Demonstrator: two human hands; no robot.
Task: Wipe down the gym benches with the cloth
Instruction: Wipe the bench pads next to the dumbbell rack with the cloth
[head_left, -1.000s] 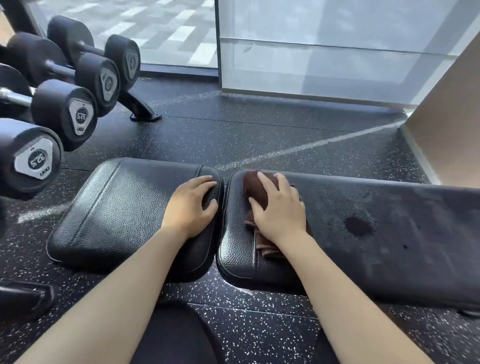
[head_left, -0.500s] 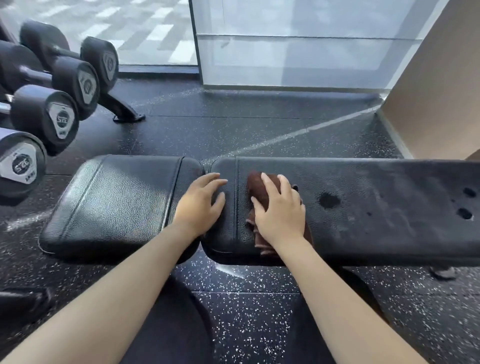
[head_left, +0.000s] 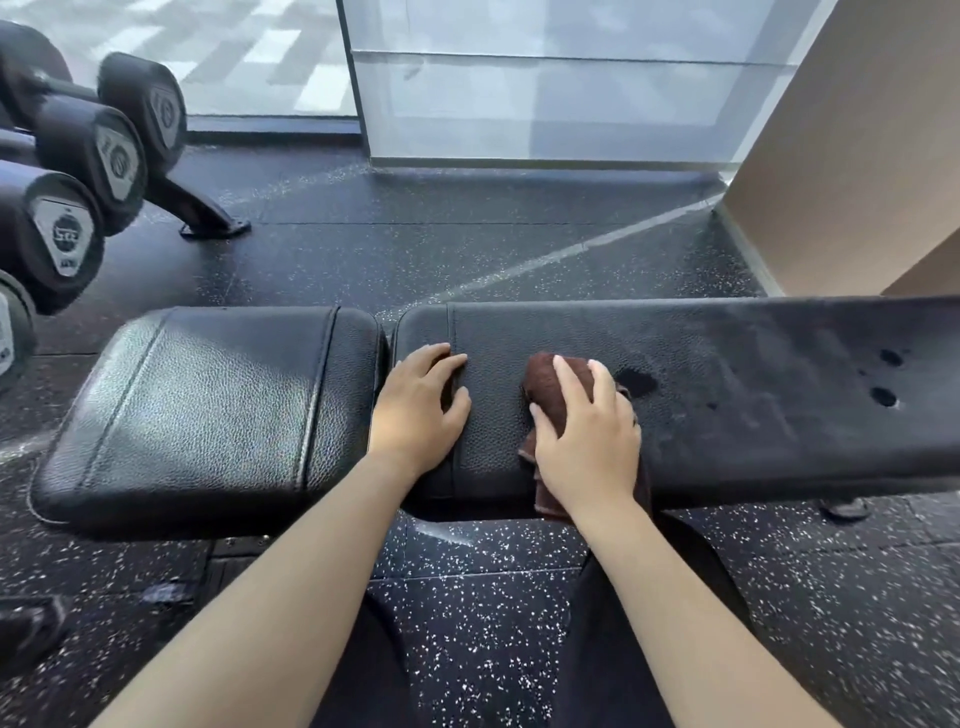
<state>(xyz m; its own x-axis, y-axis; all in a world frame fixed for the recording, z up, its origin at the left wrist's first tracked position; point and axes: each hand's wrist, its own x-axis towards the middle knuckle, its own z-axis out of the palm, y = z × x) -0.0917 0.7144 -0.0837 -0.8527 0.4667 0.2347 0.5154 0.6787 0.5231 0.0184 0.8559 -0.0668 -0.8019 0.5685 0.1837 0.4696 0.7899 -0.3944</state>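
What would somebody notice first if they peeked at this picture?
Probably the right hand pressing a brown cloth onto the long black bench in the middle, with a dark, wet-looking spot just to the cloth's right. The left hand rests flat on the bench beside the gap between its pads, and big black dumbbells line the left edge.

Dumbbells (head_left: 67, 234) line the speckled floor's (head_left: 467, 249) left edge above a rack foot (head_left: 208, 215); glass (head_left: 545, 104) runs along its far edge, a wall (head_left: 857, 156) at right.

Left hand (head_left: 415, 410) rests flat; right hand (head_left: 587, 441) presses palm-down.
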